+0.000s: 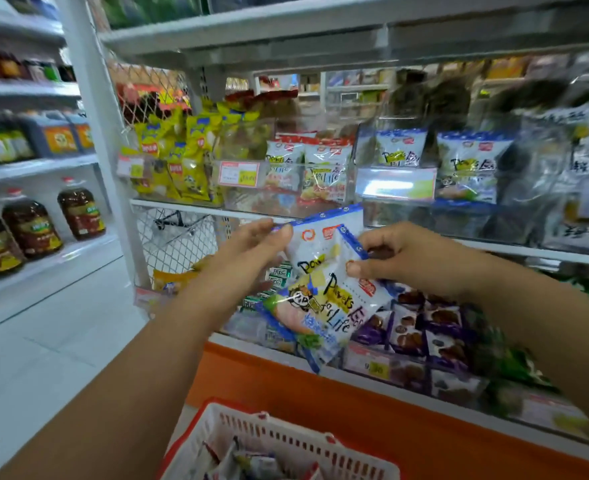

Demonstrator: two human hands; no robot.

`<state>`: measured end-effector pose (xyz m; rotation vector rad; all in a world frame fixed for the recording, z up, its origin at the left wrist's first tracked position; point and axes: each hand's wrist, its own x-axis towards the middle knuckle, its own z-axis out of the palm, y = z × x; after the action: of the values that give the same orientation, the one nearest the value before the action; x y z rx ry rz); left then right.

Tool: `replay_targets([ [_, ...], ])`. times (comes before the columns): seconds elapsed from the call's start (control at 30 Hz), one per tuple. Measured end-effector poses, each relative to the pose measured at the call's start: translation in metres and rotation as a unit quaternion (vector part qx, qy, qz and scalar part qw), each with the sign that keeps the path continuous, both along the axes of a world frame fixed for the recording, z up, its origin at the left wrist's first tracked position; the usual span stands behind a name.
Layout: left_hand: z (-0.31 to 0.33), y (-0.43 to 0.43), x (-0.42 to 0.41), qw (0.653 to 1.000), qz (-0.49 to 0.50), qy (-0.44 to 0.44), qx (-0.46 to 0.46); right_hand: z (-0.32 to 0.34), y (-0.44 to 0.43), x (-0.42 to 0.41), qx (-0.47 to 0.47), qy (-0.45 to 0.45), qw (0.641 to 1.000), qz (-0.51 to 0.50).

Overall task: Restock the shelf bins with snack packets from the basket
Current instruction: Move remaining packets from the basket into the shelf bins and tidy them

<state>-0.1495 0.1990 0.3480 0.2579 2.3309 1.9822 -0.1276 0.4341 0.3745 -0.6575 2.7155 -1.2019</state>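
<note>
While both hands, left [251, 251] and right [390, 258], pinch the light, crinkly, slippery snack packets [324, 289] by their sealed top edges, the basket [286, 441] waits below.

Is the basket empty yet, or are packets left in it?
Not empty: several packets still lie inside the white basket. Its floor is out of frame, so the count is unclear.

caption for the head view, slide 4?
Both hands, left and right, hold blue-edged snack packets before clear shelf bins, basket below.
</note>
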Motion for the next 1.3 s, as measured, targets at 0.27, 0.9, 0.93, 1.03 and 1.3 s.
replay_targets([
  [0.27,0.004,0.034,0.009,0.979,-0.195,-0.063,0.016,0.016,0.021,0.013,-0.114,-0.033,0.989,-0.085],
  [0.9,0.067,0.103,-0.022,0.965,-0.208,-0.088,0.132,0.064,0.060,0.012,-0.263,-0.044,0.944,-0.194],
  [0.93,0.076,0.108,-0.028,0.968,-0.196,-0.093,0.126,0.071,0.065,0.007,-0.264,-0.048,0.943,-0.197],
  [1.03,0.104,0.125,-0.051,0.976,-0.177,-0.086,0.094,0.098,0.078,-0.007,-0.264,-0.056,0.940,-0.206],
  [1.3,0.154,0.182,-0.103,0.990,-0.135,-0.034,0.017,0.154,0.130,-0.056,-0.233,-0.027,0.946,-0.226],
])
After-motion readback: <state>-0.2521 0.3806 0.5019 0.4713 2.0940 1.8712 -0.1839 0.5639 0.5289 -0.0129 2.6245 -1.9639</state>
